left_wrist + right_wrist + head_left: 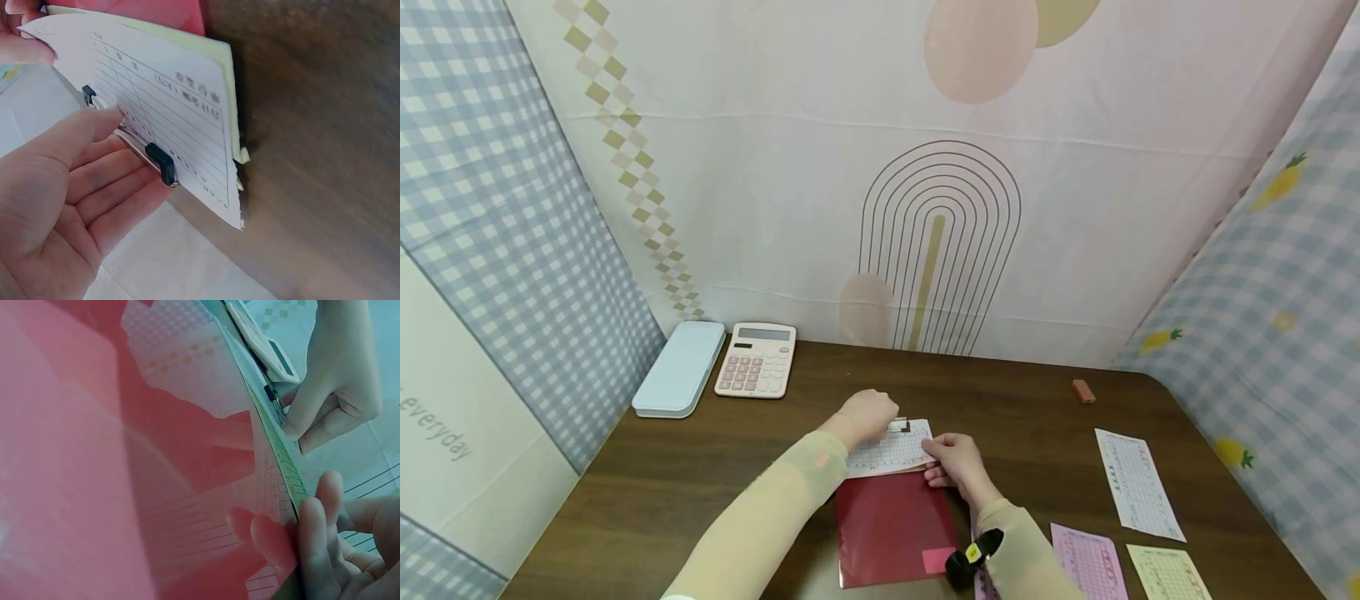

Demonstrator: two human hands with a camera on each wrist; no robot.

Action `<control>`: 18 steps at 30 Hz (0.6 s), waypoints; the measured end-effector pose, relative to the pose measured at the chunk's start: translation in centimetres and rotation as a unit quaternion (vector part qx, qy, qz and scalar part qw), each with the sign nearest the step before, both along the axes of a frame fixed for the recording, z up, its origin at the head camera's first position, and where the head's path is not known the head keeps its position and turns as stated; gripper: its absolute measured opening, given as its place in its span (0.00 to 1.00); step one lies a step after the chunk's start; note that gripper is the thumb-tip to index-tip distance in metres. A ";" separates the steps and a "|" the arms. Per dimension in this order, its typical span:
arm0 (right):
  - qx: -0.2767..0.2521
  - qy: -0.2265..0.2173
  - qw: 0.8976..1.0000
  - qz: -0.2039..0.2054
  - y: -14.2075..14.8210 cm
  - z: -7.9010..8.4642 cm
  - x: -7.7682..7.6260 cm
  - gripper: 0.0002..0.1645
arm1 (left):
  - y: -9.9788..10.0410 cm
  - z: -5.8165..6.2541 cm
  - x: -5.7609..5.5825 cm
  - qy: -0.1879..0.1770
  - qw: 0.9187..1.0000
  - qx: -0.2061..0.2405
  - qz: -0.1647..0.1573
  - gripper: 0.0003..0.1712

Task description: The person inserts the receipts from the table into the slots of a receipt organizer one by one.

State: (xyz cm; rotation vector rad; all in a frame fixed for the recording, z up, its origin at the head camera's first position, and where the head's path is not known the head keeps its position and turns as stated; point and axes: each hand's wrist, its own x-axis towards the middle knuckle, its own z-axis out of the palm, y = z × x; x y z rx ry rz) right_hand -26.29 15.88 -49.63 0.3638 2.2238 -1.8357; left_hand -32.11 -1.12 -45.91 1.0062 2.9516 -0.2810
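Note:
A white printed slip lies on top of a yellowish sheet, with a metal clip with black ends along their far edge. My left hand pinches this clip, thumb on the printed side and fingers below. At the papers' right side, my right hand holds the edge between thumb and fingers. Nearer to me is a glossy red folder with a pink tab; it fills much of the right wrist view and mirrors the hands. The left wrist and forearm partly cover the slip in the head view.
A pale blue case and a calculator are at the back left. On the right lie a small reddish-brown block, a white slip, a purple slip and a yellow slip.

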 end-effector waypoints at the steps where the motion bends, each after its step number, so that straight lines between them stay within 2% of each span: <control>1: -0.003 0.000 1.000 0.001 0.1 0.0 0.0 0.12 | 0.0 0.0 0.0 0.002 1.000 0.003 0.003 0.03; 9: -0.018 0.012 1.000 0.012 0.5 -0.1 0.1 0.14 | -0.1 -0.2 0.0 0.046 0.999 0.005 -0.004 0.07; 15: 0.025 0.017 0.999 0.027 1.4 0.4 0.3 0.13 | -0.1 -0.3 -0.1 0.058 0.998 0.002 -0.009 0.07; 18: 0.047 0.017 0.999 0.021 2.0 0.7 0.2 0.11 | -0.1 -0.3 -0.1 0.059 0.998 -0.001 -0.010 0.05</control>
